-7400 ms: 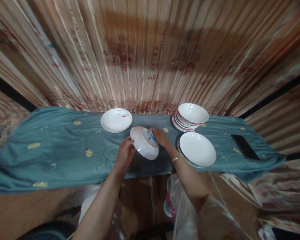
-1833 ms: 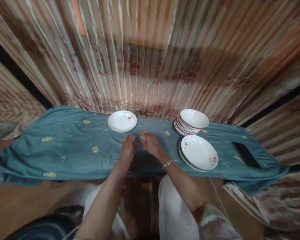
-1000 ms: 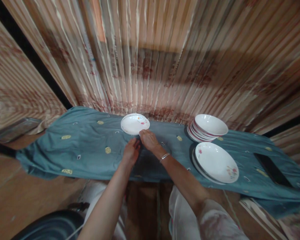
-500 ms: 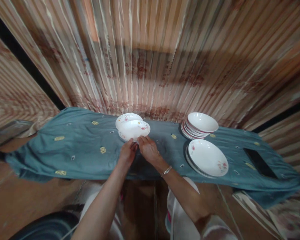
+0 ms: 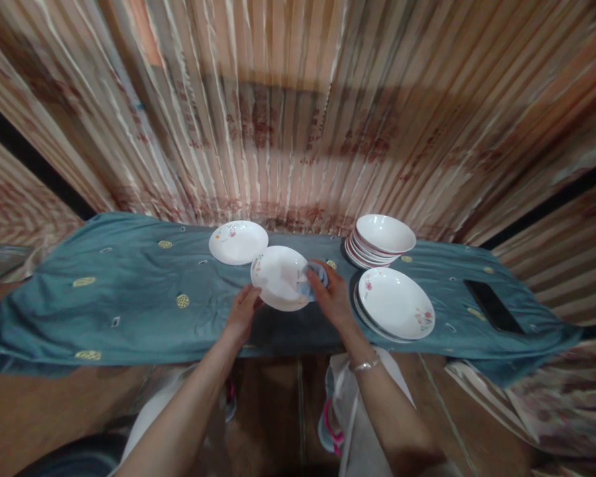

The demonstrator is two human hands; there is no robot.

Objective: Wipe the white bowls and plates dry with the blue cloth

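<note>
A white oval plate [image 5: 278, 281] with a floral rim is held tilted above the cloth-covered table. At its lower left edge, my left hand [image 5: 243, 310] is closed on the rim. My right hand [image 5: 332, 291], with a bracelet at the wrist, is closed around the right edge, thumb on top. A bluish-grey patch [image 5: 320, 270] shows under that thumb; its kind cannot be made out. Behind and left of the held plate, a second floral plate [image 5: 238, 242] lies flat on the table.
A stack of white bowls [image 5: 385, 233] stands at the back right, with stacked floral plates [image 5: 397, 303] before it. Farther right lies a dark flat rectangular object [image 5: 493, 306]. A teal patterned cloth [image 5: 144, 291] covers the table; a pleated curtain [image 5: 278, 132] hangs behind.
The plate has come off the other plate, moving right and toward me. My right hand has shifted to its right edge, and the bluish-grey patch now shows there. The view has shifted right.
</note>
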